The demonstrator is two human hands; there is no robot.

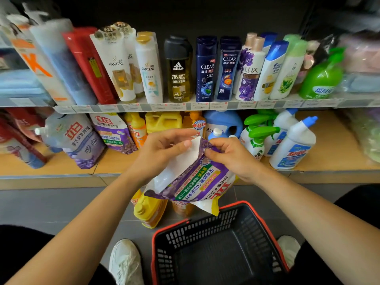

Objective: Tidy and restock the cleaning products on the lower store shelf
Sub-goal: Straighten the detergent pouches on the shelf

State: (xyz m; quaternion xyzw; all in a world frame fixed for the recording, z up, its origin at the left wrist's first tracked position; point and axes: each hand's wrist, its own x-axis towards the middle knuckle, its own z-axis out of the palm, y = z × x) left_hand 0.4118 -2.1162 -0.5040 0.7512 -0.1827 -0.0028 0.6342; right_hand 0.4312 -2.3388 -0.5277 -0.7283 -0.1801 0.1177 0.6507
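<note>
A purple and white detergent refill pouch [191, 177] hangs upside down in front of the lower shelf [115, 161]. My left hand [164, 149] pinches its white bottom fold on the left. My right hand [228, 153] grips the purple corner on the right. Two similar pouches [115, 132] lean on the lower shelf at the left, beside yellow bottles [162, 121], a blue jug [223, 122], green-trigger sprays [257, 140] and white toilet-cleaner bottles [294, 145].
A black basket with a red rim [218, 243] stands on the floor below my hands, nothing visible inside. Yellow bottles [150, 212] lie on the floor next to it. Shampoo bottles [178, 68] fill the upper shelf. My shoes [125, 262] flank the basket.
</note>
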